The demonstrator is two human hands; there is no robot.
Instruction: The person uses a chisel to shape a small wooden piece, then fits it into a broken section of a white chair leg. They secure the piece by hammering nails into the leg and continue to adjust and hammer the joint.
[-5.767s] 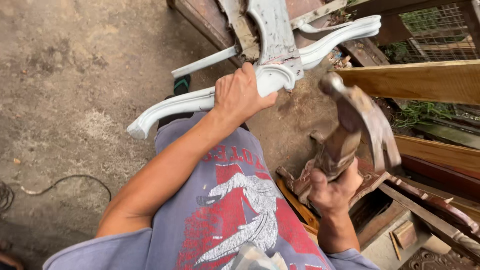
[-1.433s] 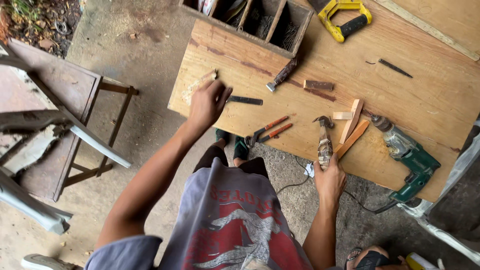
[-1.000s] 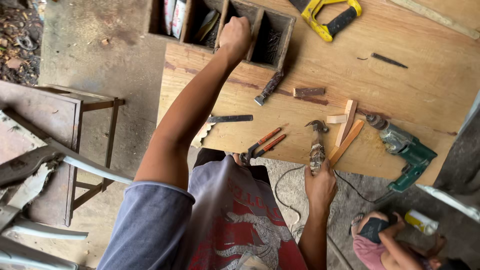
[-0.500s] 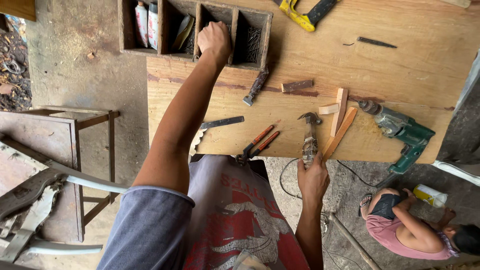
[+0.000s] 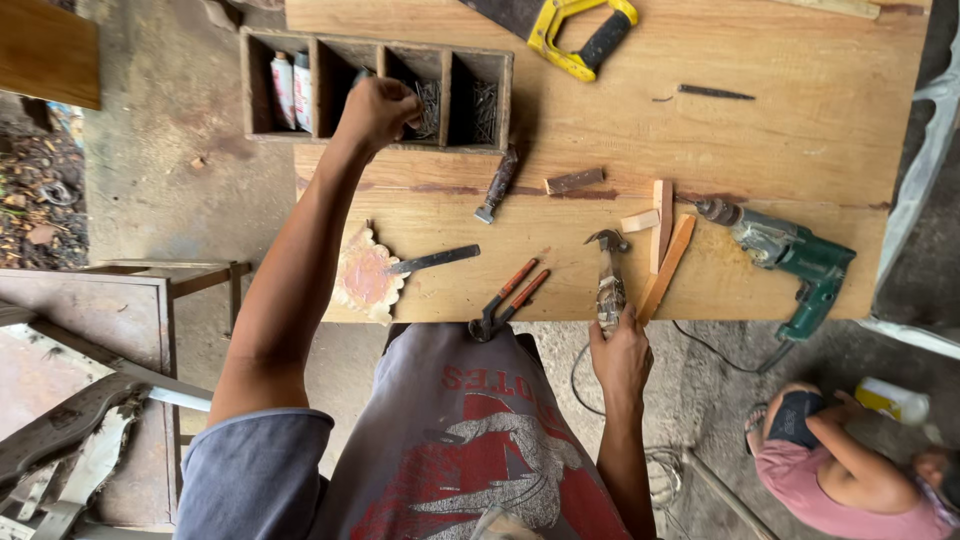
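My left hand (image 5: 375, 108) reaches into a dark wooden divider box (image 5: 447, 95) at the bench's far left. Its fingers curl down into a compartment beside the one with loose nails (image 5: 428, 100), and the fingertips are hidden. My right hand (image 5: 620, 350) grips the handle of a claw hammer (image 5: 607, 270) at the near edge of the plywood bench (image 5: 800, 140). The hammer's head rests on the board. Red-handled pliers (image 5: 510, 298) lie just left of it.
On the bench lie a green electric drill (image 5: 790, 255), thin wood strips (image 5: 662, 225), a chisel (image 5: 432, 261), a carved scalloped wood piece (image 5: 365, 275) and a yellow-handled saw (image 5: 585, 35). Another person (image 5: 840, 460) crouches on the floor at lower right. A metal stand (image 5: 120, 330) is at left.
I turned from the white carved furniture piece to the bench. My left hand moved from the bench surface up into the divider box. The hammer came down to rest on the board.
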